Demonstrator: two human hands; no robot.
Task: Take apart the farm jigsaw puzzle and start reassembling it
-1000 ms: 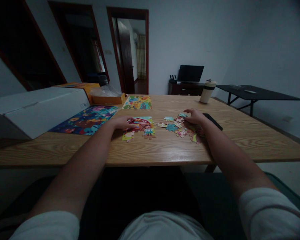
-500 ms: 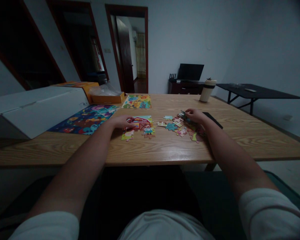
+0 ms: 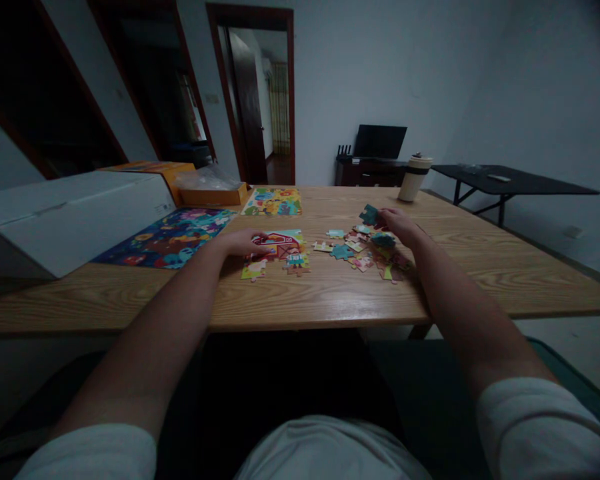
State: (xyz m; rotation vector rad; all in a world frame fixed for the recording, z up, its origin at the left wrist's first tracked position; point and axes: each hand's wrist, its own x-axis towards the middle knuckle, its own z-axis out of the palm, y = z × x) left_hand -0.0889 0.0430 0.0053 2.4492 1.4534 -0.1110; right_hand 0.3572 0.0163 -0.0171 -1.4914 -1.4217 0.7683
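My left hand [image 3: 243, 243] lies on the left side of a partly joined jigsaw puzzle [image 3: 290, 241] with a red barn picture, thumb and fingers apart. Below the barn, joined pieces show a small figure, and a yellow-green piece [image 3: 254, 269] sits at the lower left. Above a loose heap, my right hand [image 3: 399, 225] pinches a dark teal puzzle piece [image 3: 369, 214] between thumb and fingers. The heap of puzzle pieces [image 3: 363, 260] spreads below and left of that hand, some pieces overlapping. Another teal piece [image 3: 342, 252] lies flat at its left.
A finished blue puzzle [image 3: 173, 237] lies left, beside a long white box [image 3: 80, 213]. A yellow animal puzzle [image 3: 274, 201] lies farther back, next to an orange box tray [image 3: 215, 195] holding clear plastic. A cream tumbler [image 3: 415, 179] stands at the table's back right.
My right hand has risen slightly from the heap with the teal piece, whose broad face now shows. Pieces formerly under that hand are uncovered. My left hand stays on the barn puzzle.
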